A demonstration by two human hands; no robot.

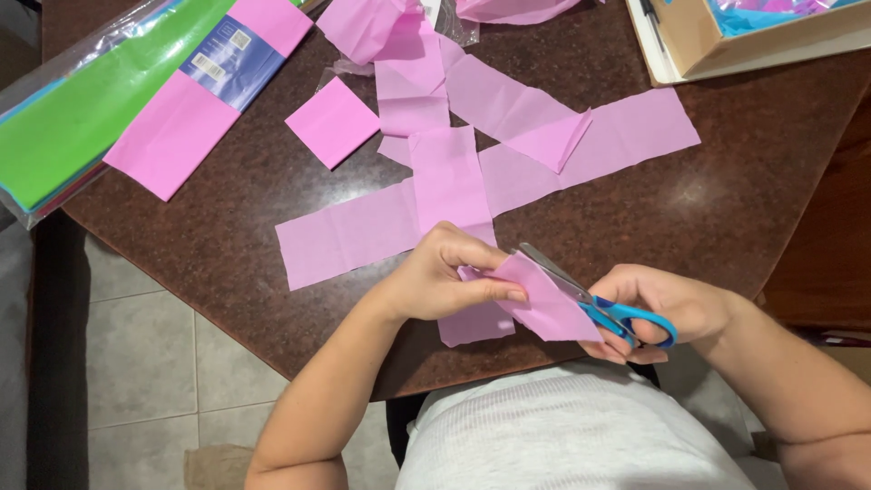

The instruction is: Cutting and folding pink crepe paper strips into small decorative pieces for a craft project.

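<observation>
The blue-handled metal scissors [590, 299] have their blades partly hidden behind the folded pink tissue-paper piece [544, 304]. The left hand [435, 281] pinches the paper; the right hand [667, 308] grips the scissors' handles.

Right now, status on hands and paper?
Left hand pinches pink piece. Right hand works blue scissors, blades on piece. Pink strips beneath.

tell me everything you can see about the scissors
The scissors have bright blue plastic handle loops and grey metal blades. The right hand holds them, fingers through the loops. The blades point up and left, partly open, at the upper edge of a small folded pink paper piece that the left hand pinches. They are held above the near edge of the dark speckled table.
</observation>
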